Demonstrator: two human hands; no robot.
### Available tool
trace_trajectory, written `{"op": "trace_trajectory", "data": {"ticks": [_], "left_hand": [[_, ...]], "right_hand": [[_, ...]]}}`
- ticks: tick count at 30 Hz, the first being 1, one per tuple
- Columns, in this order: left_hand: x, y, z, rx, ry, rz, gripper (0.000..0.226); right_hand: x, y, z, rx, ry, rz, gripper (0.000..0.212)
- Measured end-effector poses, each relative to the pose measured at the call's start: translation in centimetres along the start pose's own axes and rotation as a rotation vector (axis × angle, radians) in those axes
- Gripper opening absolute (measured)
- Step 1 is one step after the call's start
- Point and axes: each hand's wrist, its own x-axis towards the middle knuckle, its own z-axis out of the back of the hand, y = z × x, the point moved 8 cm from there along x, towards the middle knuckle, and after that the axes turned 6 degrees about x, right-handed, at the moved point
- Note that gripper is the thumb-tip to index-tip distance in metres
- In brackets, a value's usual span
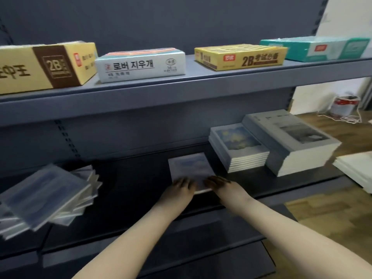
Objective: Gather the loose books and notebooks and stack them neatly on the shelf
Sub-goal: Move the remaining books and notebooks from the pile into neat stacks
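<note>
Left hand (182, 187) and right hand (218, 183) touch a notebook (189, 167); grip unclear, blurred. Best squared beside the neat stack (239, 150).

Left hand (182, 187) and right hand (218, 183) rest on the near edge of a thin blue-covered notebook (189, 168), which lies flat on the dark grey metal shelf (130, 178). Blur hides the finger positions. A neat stack of blue-and-yellow-covered notebooks (239, 150) stands just right of it, and a skewed pile of plastic-wrapped notebooks (46, 194) lies well to the left.

— What sits on the upper shelf (141, 87)?
— Four boxes in a row: a yellow-brown box (46, 65), a white box (141, 65), a yellow box (239, 57) and a teal box (316, 48).
— And on the lower shelf (130, 178)?
— A messy notebook pile (46, 194) at the left, a single notebook (189, 168) mid-shelf, and at the right a small stack (239, 152) just beside a grey stack (289, 141).
</note>
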Motion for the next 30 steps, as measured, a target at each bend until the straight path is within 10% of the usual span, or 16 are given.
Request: {"op": "trace_trajectory", "data": {"ticks": [14,20,30], "left_hand": [[3.4,-2.2,-0.5,-0.205,0.171,-0.009,0.056],[4.9,-1.5,-1.8,-0.297,0.196,0.051,0.066],[7.3,-0.7,-2.6,-0.262,0.118,0.071,0.067]], "right_hand": [[-0.6,-3.4,-1.0,0.031,0.126,-0.136,0.045],[2.9,-5.1,-3.2,0.051,0.076,-0.269,0.075],[4.5,-6.4,-3.2,0.062,0.15,-0.314,0.051]]}}
